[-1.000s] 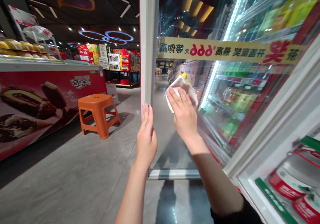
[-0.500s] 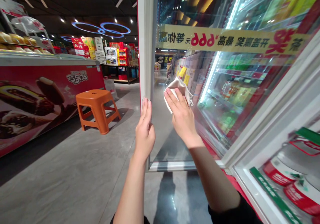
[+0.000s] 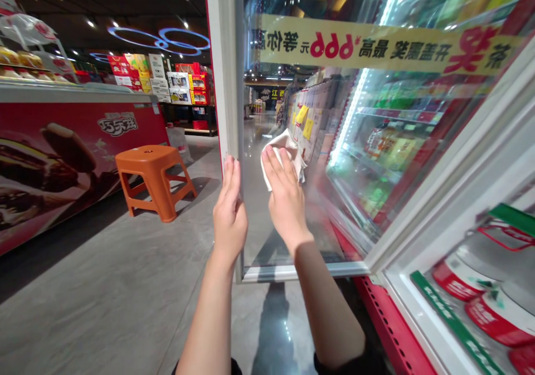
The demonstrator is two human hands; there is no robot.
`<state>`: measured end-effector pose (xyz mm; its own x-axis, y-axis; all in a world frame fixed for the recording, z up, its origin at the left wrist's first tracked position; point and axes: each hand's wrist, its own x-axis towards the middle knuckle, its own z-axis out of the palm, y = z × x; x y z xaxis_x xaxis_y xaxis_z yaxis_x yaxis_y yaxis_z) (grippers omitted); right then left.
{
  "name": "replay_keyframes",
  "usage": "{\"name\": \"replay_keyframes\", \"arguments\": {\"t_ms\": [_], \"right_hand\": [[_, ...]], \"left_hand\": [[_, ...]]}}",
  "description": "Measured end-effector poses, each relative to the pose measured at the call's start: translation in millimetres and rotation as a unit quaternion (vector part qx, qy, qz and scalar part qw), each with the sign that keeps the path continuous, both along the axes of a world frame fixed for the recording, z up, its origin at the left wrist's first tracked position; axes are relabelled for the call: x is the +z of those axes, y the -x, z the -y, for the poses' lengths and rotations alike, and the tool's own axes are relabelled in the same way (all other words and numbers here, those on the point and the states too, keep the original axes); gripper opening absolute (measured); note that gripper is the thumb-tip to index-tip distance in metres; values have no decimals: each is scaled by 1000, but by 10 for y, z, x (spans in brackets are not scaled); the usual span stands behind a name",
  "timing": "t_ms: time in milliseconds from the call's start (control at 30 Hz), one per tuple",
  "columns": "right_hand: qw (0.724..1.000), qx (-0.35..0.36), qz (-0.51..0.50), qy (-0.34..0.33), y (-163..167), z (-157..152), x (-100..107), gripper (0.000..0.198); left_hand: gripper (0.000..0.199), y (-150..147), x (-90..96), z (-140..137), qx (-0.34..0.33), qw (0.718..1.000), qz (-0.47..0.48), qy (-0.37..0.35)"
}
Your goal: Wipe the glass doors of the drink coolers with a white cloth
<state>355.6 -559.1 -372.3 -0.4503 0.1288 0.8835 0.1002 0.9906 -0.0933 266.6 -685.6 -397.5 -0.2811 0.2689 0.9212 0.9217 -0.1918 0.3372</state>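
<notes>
A glass door (image 3: 288,241) with a pale frame stands swung out in front of me. My right hand (image 3: 288,202) presses a white cloth (image 3: 267,183) against the inside of its pane, fingers stretched over the fabric. At the door's free edge, my left hand (image 3: 229,213) rests against the upright frame (image 3: 228,85), its fingers straight and close together, holding nothing else. Above both hands, a yellow strip (image 3: 309,52) with reversed red and dark lettering crosses the glass.
On the left, an orange stool (image 3: 154,177) stands on the grey floor beside a red ice-cream freezer (image 3: 83,124). Stacked boxes (image 3: 184,85) are farther back. Large bottles (image 3: 493,302) with red labels sit on the cooler shelf at the lower right, behind a green strip (image 3: 455,325).
My right hand and the cloth have shifted slightly left across the glass, closer to my left hand. The whole view has also moved a little. My left hand stays at the door's edge.
</notes>
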Motion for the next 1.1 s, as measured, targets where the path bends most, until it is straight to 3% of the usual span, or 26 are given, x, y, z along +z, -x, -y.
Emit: {"name": "replay_keyframes", "arguments": {"t_ms": [200,400,600,767,967,1100], "right_hand": [[999,39,33,5,84,180,-51,95],[999,3,-8,50,-132,-52,-112,96],[998,35,18,41,-135,-110,-91,97],[998,30,43,18,-317,-307,-163,96],[998,-30,-36,49,-465,-498,-74,97],[999,-4,45,4,-504,-466,-129,94]], "left_hand": [[92,8,-2,-11,10,1000,4,-21],[93,-14,-12,-53,11,999,15,-29],[97,-21,-32,-124,27,999,-8,-40],[106,-38,-41,-123,51,997,-48,-12],[112,-62,-90,-151,88,992,-83,35],[109,-32,-132,-148,123,983,-128,54]]}}
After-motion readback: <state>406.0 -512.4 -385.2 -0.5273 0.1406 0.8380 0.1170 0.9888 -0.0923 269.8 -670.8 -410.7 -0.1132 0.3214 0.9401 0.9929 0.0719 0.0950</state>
